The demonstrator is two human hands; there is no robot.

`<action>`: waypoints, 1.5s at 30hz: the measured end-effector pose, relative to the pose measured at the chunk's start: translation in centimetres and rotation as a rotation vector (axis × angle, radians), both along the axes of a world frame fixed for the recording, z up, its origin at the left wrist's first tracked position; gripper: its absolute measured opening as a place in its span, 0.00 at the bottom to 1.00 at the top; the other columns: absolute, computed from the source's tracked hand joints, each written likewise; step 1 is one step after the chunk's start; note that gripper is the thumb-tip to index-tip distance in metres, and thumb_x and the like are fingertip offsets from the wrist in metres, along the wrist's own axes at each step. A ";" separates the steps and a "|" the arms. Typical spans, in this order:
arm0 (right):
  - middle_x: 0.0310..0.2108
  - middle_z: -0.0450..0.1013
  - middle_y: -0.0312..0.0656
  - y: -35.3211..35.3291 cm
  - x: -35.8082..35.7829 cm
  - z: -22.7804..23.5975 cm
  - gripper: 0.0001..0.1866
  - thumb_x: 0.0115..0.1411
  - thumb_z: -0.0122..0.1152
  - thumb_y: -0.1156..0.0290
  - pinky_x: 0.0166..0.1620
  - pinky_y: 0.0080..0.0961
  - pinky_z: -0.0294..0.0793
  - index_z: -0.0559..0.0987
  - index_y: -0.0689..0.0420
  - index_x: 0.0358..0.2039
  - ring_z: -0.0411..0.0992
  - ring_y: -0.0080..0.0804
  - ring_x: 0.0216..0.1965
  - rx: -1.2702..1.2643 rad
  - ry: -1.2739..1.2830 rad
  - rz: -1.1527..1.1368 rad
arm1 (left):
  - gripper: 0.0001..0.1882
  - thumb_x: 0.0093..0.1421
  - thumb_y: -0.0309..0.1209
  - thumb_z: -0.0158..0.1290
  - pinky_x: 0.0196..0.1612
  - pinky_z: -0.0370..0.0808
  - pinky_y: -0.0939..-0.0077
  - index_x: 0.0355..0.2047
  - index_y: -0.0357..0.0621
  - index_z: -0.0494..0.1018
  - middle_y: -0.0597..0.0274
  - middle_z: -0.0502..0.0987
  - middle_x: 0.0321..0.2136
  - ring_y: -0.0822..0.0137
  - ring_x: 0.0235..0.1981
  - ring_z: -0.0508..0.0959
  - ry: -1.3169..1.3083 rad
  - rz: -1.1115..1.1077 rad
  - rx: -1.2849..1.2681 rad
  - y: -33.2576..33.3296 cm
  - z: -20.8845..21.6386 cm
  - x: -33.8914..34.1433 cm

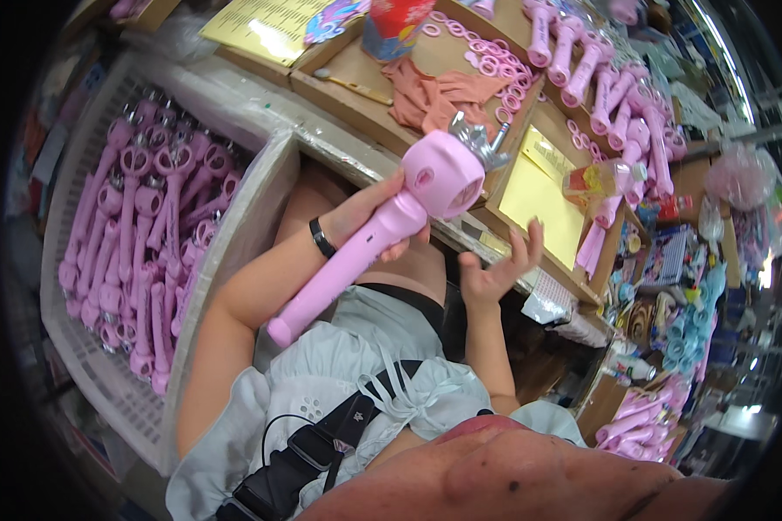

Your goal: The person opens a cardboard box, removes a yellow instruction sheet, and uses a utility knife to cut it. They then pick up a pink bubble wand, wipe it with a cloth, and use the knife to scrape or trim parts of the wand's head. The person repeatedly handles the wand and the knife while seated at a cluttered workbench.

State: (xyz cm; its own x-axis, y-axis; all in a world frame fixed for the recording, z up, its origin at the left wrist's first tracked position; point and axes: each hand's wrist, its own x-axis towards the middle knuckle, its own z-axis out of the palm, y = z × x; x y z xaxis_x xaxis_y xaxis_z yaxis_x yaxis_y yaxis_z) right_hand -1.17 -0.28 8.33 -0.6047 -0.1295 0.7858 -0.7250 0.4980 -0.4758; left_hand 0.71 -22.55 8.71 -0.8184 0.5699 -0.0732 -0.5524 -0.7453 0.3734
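Observation:
In front of my body, my left hand (365, 208) is closed around a pink toy wand (347, 273) just below its head. The wand slants, with its thick handle end toward my chest and its round head toward the bench. A silver crown (482, 143) tops the head, beside a partly seen round opening. A small slot shows on the handle. Apart from the wand, my right hand (501, 267) is raised near the bench edge, palm up and fingers spread, with nothing in it.
A white plastic crate (56, 326) at my left holds many pink wands. Cardboard trays on the bench bear an orange cloth (434, 95), a toothbrush (354, 88), pink rings (495, 65) and a yellow sheet (539, 204). Pink wand parts (573, 65) are heaped at the far right.

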 end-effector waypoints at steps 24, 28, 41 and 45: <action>0.47 0.64 0.44 -4.0 1.0 5.0 0.24 0.60 0.53 0.72 0.49 0.29 0.65 0.59 0.62 0.54 0.66 0.32 0.45 -0.556 -0.671 0.571 | 0.53 0.42 0.30 0.66 0.51 0.69 0.69 0.60 0.38 0.42 0.39 0.65 0.52 0.54 0.52 0.70 0.636 0.987 -1.387 0.7 2.1 5.5; 0.55 0.59 0.44 -4.9 1.1 5.5 0.30 0.58 0.56 0.71 0.56 0.29 0.60 0.56 0.61 0.58 0.61 0.32 0.54 -0.620 -0.731 0.785 | 0.53 0.40 0.30 0.67 0.47 0.70 0.64 0.60 0.38 0.43 0.41 0.66 0.48 0.50 0.46 0.72 0.685 1.060 -1.523 1.7 1.4 6.1; 0.49 0.67 0.47 -2.8 -1.3 5.0 0.24 0.62 0.50 0.55 0.53 0.33 0.63 0.70 0.63 0.47 0.65 0.36 0.51 -0.339 -0.564 0.720 | 0.44 0.38 0.32 0.69 0.50 0.67 0.68 0.55 0.37 0.60 0.50 0.70 0.46 0.59 0.48 0.71 0.532 0.825 -1.302 0.7 3.5 7.1; 0.32 0.71 0.43 3.5 -9.1 4.6 0.13 0.65 0.43 0.70 0.44 0.22 0.66 0.73 0.65 0.30 0.70 0.30 0.38 -0.013 -0.389 0.131 | 0.40 0.39 0.26 0.68 0.48 0.70 0.73 0.52 0.36 0.61 0.56 0.71 0.46 0.66 0.47 0.72 0.366 0.884 -1.156 -0.9 3.2 8.0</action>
State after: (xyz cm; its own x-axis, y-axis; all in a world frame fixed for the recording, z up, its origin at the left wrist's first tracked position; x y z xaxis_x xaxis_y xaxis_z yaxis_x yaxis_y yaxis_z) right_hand -10.29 3.18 12.96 -0.8361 -0.2168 0.5040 -0.5467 0.4058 -0.7324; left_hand 8.72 -23.41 11.93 -0.9305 -0.3326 0.1536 0.1577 0.0147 0.9874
